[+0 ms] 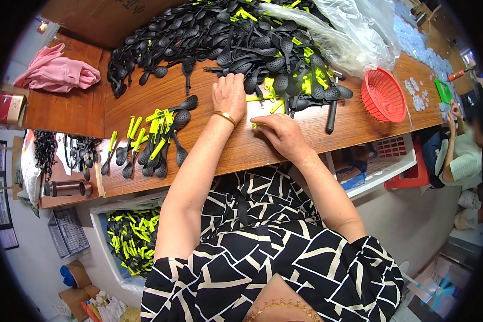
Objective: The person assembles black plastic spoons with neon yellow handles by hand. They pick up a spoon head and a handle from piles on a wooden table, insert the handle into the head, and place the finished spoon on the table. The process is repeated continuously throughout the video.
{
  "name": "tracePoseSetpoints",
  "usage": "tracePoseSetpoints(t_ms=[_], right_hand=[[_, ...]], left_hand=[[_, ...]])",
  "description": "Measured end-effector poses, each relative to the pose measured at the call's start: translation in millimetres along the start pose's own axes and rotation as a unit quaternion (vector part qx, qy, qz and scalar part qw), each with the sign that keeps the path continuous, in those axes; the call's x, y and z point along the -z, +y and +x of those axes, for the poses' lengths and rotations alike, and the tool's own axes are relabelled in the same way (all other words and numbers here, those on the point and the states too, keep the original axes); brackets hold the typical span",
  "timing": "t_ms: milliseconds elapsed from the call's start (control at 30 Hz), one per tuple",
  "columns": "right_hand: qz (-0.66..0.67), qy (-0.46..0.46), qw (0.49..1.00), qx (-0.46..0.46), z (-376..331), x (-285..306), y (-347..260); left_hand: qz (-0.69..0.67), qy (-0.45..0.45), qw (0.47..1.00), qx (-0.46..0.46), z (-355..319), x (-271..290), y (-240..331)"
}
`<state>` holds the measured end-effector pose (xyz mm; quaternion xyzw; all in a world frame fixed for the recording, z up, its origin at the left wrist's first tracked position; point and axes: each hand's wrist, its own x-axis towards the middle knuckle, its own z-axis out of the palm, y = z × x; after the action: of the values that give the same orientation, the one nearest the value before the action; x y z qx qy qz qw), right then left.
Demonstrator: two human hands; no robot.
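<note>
At the near edge of a big heap of black perforated spoons [263, 43], my left hand [229, 97] has its fingers bent and close together over a dark part. Its fingertips are partly hidden, so what they grip is unclear. My right hand [280, 134] is lower and to the right, thumb and fingers pinched on a small yellow-green plastic piece [255, 125], mostly covered by the fingers. Loose yellow-green handle parts [273, 88] lie just beyond it. Left of my left forearm, black spoons with yellow-green handles [158, 134] are gathered in a group.
A red plastic basket [383, 95] stands at the table's right, beside a clear plastic bag [359, 37]. Pink cloth [59, 70] and a metal flask [67, 188] are at left. A bin of yellow-green-handled pieces [134, 241] stands below. Another person [461, 155] sits at far right.
</note>
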<state>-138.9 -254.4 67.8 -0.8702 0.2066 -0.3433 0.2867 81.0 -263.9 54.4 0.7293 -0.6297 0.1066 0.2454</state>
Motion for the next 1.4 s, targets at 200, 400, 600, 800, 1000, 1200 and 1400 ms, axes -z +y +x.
tracePoseSetpoints(t_ms=[200, 400, 600, 800, 1000, 1200, 1400], right_hand=[[0.219, 0.094, 0.961, -0.143, -2.3, 4.5, 8.6], [0.059, 0.043, 0.997, 0.030, 41.0, 59.8, -25.5], [0.035, -0.108, 0.991, 0.067, 53.3, 73.1, -25.5], [0.038, -0.084, 0.994, 0.065, 50.9, 62.4, -38.1], [-0.154, -0.098, 0.954, 0.238, 13.4, 40.0, -23.1], [-0.080, -0.144, 0.968, 0.189, -26.5, -0.7, -35.1], [-0.107, -0.105, 0.989, -0.003, -44.5, -18.7, -60.3]], left_hand=[[-0.369, -0.097, 0.911, 0.155, -19.6, 59.2, 14.7], [-0.511, -0.120, 0.826, 0.204, -95.6, 96.6, 34.4], [-0.422, -0.138, 0.883, 0.155, -102.5, 121.7, 52.0], [-0.384, -0.105, 0.913, 0.093, -111.2, 129.2, 48.3], [-0.449, -0.245, 0.848, 0.136, -158.3, 138.9, 48.2], [-0.607, -0.224, 0.674, 0.355, -246.4, 90.8, 39.4], [-0.645, -0.124, 0.630, 0.413, -250.0, 70.8, 68.9]])
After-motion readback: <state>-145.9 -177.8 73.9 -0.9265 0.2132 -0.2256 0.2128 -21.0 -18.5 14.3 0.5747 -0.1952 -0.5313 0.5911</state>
